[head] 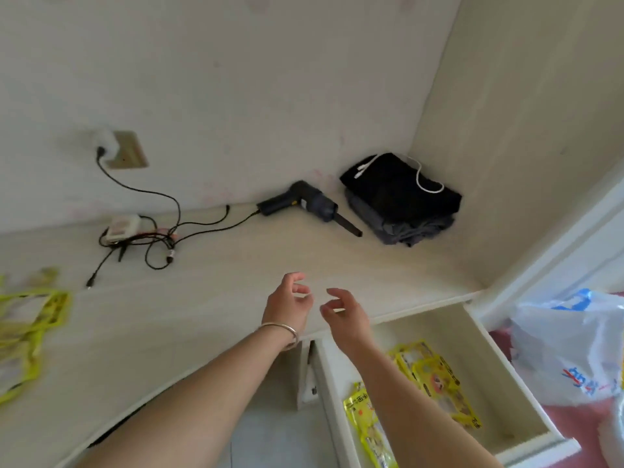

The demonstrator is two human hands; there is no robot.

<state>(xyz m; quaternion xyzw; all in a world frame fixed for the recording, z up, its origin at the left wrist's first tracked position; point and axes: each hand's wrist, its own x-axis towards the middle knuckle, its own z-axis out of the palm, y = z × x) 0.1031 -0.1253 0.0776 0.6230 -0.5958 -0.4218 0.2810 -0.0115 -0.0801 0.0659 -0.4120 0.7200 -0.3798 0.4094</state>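
Both my arms reach forward over the front edge of a pale wooden desk (209, 298). My left hand (287, 304), with a silver bangle on its wrist, hovers with loosely curled fingers and holds nothing. My right hand (344, 314) hangs close beside it, fingers relaxed and empty. Below my right arm a white drawer (499, 396) stands pulled out, with several yellow snack packets (435, 376) lying in it. More yellow packets (27, 325) lie on the desk at the far left.
A black handheld blower (304, 204) lies near the back wall with its cable running to a white power strip (121, 228) and wall socket (125, 150). Folded dark clothes (401, 201) with a white cable sit in the corner. A plastic bag (567, 349) lies at right.
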